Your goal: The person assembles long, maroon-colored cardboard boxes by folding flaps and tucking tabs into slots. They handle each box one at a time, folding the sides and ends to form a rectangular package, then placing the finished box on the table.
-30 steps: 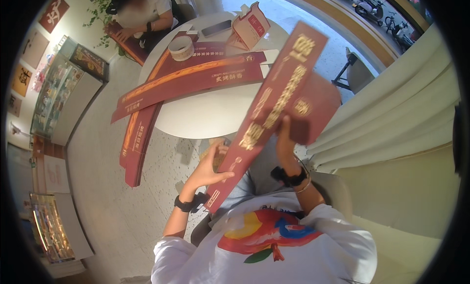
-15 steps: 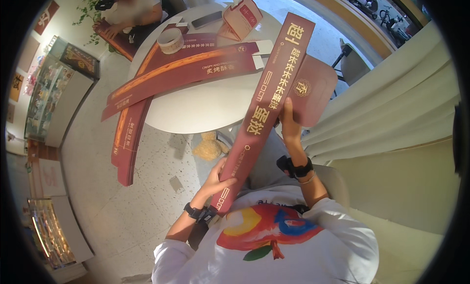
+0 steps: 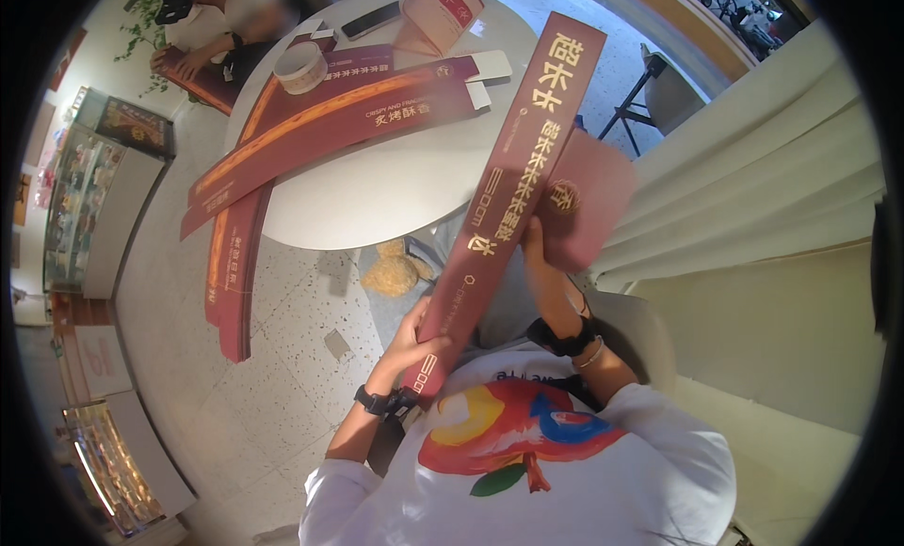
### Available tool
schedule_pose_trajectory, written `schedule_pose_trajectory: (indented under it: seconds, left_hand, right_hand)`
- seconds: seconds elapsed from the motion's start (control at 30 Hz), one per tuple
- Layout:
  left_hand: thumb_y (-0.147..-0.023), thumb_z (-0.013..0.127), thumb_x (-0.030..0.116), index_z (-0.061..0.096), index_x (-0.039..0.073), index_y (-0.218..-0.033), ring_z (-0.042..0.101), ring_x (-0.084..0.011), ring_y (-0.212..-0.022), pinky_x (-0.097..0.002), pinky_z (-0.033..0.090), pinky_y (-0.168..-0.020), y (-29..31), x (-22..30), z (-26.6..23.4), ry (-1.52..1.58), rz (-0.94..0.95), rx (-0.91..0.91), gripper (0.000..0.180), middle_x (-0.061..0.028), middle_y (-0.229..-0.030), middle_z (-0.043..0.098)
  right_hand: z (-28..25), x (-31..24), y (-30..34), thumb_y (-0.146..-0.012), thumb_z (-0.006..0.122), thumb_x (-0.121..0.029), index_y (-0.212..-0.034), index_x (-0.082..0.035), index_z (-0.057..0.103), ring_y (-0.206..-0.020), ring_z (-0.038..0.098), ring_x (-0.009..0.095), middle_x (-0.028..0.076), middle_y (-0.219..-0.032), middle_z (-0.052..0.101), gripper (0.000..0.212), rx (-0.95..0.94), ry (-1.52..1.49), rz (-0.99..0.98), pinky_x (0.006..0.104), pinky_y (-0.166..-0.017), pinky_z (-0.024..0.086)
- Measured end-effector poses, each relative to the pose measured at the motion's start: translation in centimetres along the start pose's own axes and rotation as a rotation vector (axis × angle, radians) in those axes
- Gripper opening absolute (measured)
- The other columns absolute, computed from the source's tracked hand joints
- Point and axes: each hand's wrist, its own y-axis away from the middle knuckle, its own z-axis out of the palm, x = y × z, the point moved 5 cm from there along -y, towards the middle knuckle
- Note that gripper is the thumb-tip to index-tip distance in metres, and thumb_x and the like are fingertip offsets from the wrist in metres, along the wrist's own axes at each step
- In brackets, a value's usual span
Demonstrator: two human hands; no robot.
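Note:
I hold a long dark red cardboard box (image 3: 516,193) with gold print, tilted up and away from my chest toward the round white table (image 3: 377,193). My left hand (image 3: 414,334) grips its near lower end. My right hand (image 3: 541,254) holds its right side near the middle, against a folded-out red flap (image 3: 589,207). Both wrists wear black bands.
Several long flat red box blanks (image 3: 320,132) lie across the table and overhang its left edge; one more (image 3: 235,264) leans toward the floor. A tape roll (image 3: 301,68), a phone (image 3: 374,19) and a small open box (image 3: 443,9) sit at the far side. Another person (image 3: 221,28) sits beyond. A display cabinet (image 3: 94,207) stands left, a cream curtain (image 3: 753,188) right.
The long box has swung more upright and closer to me. My left hand slid down to its near end while my right hand stayed at its side by the flap.

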Motion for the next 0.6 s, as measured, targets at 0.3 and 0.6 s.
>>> schedule_pose_trajectory:
  seconds: [0.3,0.6]
  left_hand:
    - [-0.075,0.080,0.024,0.038,-0.001,-0.140,0.054,-0.0147,-0.117,-0.0308,0.044,-0.099,-1.3,1.0,-3.1,0.087,0.055,0.095,0.081,-0.0084,-0.129,0.056]
    - [-0.078,0.077,0.024,0.028,-0.001,-0.148,0.044,-0.0193,-0.130,-0.0346,0.037,-0.108,-1.5,2.3,-2.8,-0.046,0.021,0.076,0.089,-0.0120,-0.141,0.046]
  right_hand:
    - [3.5,-2.5,11.8,-0.096,0.057,-0.009,-0.120,0.003,0.060,-0.100,0.060,0.027,0.015,-0.116,0.060,0.027,-0.351,0.357,-0.524,0.0382,-0.084,0.049]
    - [3.8,-0.5,10.2,-0.095,0.059,-0.010,-0.123,0.004,0.057,-0.104,0.062,0.028,0.017,-0.117,0.061,0.031,-0.515,-0.026,0.048,0.0364,-0.089,0.048]
